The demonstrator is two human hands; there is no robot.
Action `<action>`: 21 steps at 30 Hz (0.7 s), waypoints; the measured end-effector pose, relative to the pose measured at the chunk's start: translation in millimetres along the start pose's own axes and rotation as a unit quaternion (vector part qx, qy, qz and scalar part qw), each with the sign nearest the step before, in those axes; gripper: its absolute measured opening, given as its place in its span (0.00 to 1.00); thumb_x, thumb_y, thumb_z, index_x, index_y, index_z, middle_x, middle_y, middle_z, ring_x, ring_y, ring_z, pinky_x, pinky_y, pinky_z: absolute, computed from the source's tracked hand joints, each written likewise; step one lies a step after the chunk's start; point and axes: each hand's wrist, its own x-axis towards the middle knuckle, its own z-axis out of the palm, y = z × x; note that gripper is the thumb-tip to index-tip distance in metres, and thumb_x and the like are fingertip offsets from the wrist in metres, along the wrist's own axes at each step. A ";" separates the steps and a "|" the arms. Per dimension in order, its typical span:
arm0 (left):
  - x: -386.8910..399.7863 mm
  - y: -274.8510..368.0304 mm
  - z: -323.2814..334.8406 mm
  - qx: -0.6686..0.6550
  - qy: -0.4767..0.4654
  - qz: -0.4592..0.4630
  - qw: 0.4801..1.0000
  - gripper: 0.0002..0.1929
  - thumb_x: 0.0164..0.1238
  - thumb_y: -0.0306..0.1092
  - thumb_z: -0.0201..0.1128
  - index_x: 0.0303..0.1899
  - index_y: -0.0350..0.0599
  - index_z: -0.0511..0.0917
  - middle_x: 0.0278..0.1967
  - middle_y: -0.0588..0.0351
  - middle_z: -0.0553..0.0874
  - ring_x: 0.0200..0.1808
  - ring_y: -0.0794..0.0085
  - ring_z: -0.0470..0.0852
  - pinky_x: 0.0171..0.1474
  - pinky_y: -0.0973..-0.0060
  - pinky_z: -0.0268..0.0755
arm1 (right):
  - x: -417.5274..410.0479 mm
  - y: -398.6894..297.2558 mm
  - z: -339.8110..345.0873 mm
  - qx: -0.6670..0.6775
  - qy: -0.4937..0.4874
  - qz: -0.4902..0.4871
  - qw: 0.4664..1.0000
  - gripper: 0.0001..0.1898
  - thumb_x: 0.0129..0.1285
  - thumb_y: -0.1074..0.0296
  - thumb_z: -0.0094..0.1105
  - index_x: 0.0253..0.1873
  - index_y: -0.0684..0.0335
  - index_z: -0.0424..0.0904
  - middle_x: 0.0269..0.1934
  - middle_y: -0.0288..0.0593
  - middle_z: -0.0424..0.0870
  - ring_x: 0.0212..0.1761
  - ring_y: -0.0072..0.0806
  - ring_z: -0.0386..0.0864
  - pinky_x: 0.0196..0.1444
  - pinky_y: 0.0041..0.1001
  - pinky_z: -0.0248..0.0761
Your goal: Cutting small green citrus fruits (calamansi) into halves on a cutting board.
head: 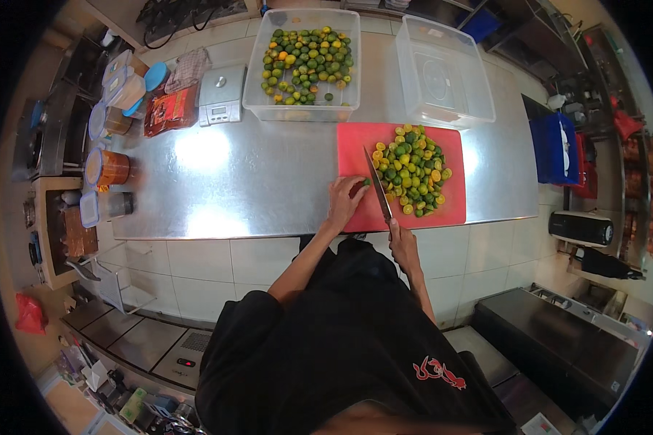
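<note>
My left hand (pixel 346 199) pinches a small green citrus fruit (pixel 366 181) at the left side of a red cutting board (pixel 350 142). In my right hand (pixel 402 242) is the dark handle of a kitchen knife (pixel 378 185). Its long blade slants away and to the left over the board, just right of the fruit and beside a heap of cut citrus halves (pixel 413 168). Some halves show orange flesh, others green rind. Beyond the board, a clear plastic tub (pixel 302 112) holds many whole green and yellowish citrus fruits (pixel 310 60).
A second clear tub (pixel 441 81) stands at the back right of the steel table (pixel 272 163). Left of the fruit tub are a digital kitchen scale (pixel 220 95), a red packet (pixel 171 110) and a folded cloth (pixel 189 69). Lidded plastic containers (pixel 109 167) line the table's left end.
</note>
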 end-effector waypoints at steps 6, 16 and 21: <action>1.3 0.1 3.6 0.014 0.032 0.049 0.998 0.14 0.65 0.41 0.68 0.48 0.47 0.86 0.46 0.58 0.88 0.50 0.65 0.80 0.55 0.64 0.62 | 0.7 8.0 5.4 0.003 0.002 0.027 1.000 0.34 0.77 0.40 0.38 0.27 0.67 0.72 0.15 0.42 0.70 0.15 0.30 0.71 0.21 0.34 0.66; 2.0 1.4 1.9 0.030 0.009 0.015 0.999 0.14 0.65 0.41 0.68 0.48 0.46 0.86 0.46 0.57 0.88 0.48 0.65 0.79 0.56 0.64 0.61 | -4.8 -8.8 -2.4 -0.044 -0.009 0.025 0.999 0.34 0.78 0.42 0.39 0.30 0.71 0.75 0.19 0.51 0.75 0.20 0.40 0.76 0.28 0.40 0.69; 3.0 -2.9 7.0 0.022 0.022 0.023 0.999 0.13 0.64 0.40 0.68 0.46 0.46 0.87 0.45 0.57 0.88 0.48 0.65 0.80 0.57 0.64 0.61 | -5.7 -12.2 -1.5 -0.050 -0.010 0.033 0.998 0.34 0.78 0.43 0.39 0.33 0.73 0.77 0.22 0.55 0.77 0.25 0.45 0.79 0.33 0.43 0.70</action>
